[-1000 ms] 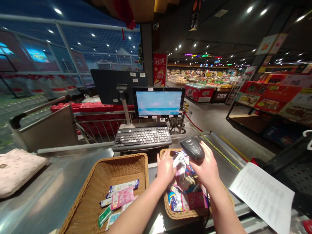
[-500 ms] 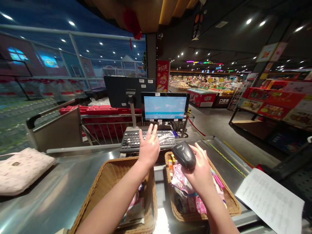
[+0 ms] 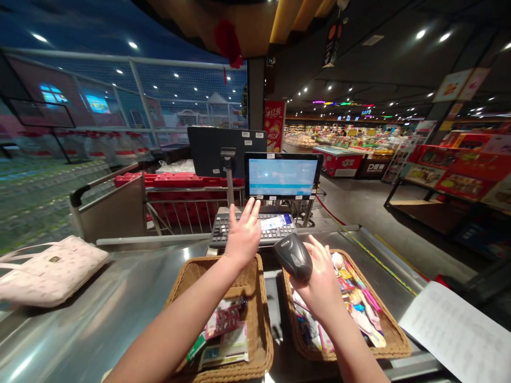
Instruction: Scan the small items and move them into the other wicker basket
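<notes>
My left hand [image 3: 244,236] is raised in front of the keyboard [image 3: 223,226], back towards me, with several fingers stretched up. A slim white-and-blue packet [image 3: 275,222] extends from its right side, apparently pinched there; the gripping thumb is hidden. In my right hand [image 3: 321,282] is a black barcode scanner [image 3: 294,257], its head tilted up and left towards the packet. Below my left forearm stands a wicker basket [image 3: 266,319] with several packaged goods [image 3: 225,319]. Under my right forearm, another wicker basket [image 3: 393,340] contains colourful small goods [image 3: 361,298].
A lit monitor [image 3: 281,178] and a dark screen's back [image 3: 215,154] stand behind the keyboard. On the metal counter [image 3: 136,298], a pink handbag [image 3: 59,271] lies left. Printed sheets [image 3: 463,330] lie right. Shopping carts [image 3: 191,213] stand beyond the counter.
The view has turned slightly left. The packet beside my left hand now shows a flatter, clearer face. My right hand has shifted left with the scanner, uncovering more goods in the right basket.
</notes>
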`<act>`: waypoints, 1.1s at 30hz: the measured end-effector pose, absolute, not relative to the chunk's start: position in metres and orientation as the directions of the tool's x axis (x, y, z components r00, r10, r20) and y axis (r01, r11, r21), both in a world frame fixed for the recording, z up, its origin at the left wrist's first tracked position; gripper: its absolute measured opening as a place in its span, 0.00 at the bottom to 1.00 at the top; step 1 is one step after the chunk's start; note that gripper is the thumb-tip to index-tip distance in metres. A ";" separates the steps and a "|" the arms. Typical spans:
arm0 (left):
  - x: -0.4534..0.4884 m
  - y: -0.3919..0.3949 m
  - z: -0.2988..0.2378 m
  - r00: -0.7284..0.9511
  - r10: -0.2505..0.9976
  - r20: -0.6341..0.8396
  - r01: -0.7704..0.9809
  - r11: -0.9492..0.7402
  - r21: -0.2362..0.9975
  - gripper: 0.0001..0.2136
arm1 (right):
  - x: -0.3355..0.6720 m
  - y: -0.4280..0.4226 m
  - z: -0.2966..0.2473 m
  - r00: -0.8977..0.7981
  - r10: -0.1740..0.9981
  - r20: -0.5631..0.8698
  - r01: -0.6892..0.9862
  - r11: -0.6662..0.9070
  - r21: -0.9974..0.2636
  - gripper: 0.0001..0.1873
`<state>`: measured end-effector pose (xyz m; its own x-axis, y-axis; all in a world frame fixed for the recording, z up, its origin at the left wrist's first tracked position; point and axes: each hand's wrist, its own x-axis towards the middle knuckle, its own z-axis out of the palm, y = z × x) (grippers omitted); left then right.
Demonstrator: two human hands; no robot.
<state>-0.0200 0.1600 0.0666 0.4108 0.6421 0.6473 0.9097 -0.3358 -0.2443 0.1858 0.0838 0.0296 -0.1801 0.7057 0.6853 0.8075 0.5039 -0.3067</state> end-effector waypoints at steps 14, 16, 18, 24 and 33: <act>-0.039 0.158 0.062 0.442 0.610 0.657 0.897 -0.296 -0.329 0.09 | 0.177 0.086 0.024 -0.164 0.695 0.700 0.812 0.499 -0.304 0.24; -0.041 0.158 0.059 0.446 0.616 0.650 0.895 -0.304 -0.326 0.09 | 0.177 0.088 0.022 -0.154 0.694 0.704 0.814 0.493 -0.308 0.24; -0.044 0.157 0.055 0.444 0.621 0.646 0.896 -0.312 -0.316 0.10 | 0.176 0.089 0.021 -0.142 0.694 0.706 0.813 0.489 -0.317 0.24; -0.055 0.149 0.042 0.396 0.676 0.622 0.918 -0.313 -0.244 0.11 | 0.173 0.093 0.018 -0.136 0.697 0.704 0.805 0.492 -0.332 0.26; -0.074 0.141 0.029 0.342 0.729 0.594 0.940 -0.270 -0.209 0.09 | 0.163 0.096 0.015 -0.158 0.706 0.690 0.782 0.517 -0.350 0.22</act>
